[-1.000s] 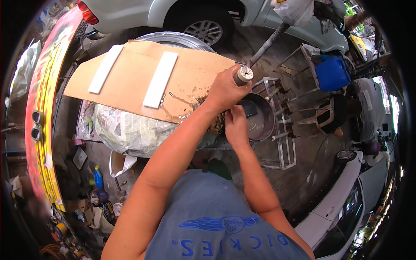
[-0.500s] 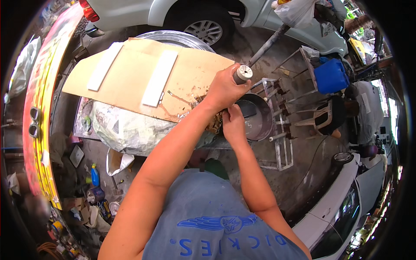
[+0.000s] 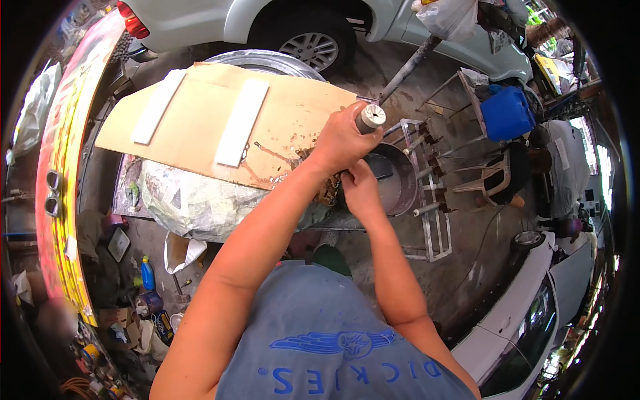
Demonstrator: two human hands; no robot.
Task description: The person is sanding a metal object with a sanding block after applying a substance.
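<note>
My left hand (image 3: 341, 140) is wrapped round a grey cylinder (image 3: 371, 119) with a pale round end that has a dark centre, tilted up toward me. Just below it, my right hand (image 3: 362, 188) is closed at the bench edge, its fingertips hidden; what it grips cannot be made out. Both hands are beside the right end of a brown cardboard sheet (image 3: 303, 107), where brown, wet-looking splatter (image 3: 293, 157) and clumped residue (image 3: 328, 191) gather. Two white strips (image 3: 243, 123) lie on the cardboard, farther left.
Under the cardboard, crumpled plastic sheeting (image 3: 193, 200) drapes over the bench. A dark round tub (image 3: 400, 183) and a metal frame (image 3: 437, 230) stand right of my hands. Beyond are a silver vehicle (image 3: 193, 23), a slanted pole (image 3: 410, 69) and a blue jerrycan (image 3: 508, 115).
Both hands hold nearly the same position and grip. The whole view has shifted slightly, and the cylinder appears a little lower and farther left.
</note>
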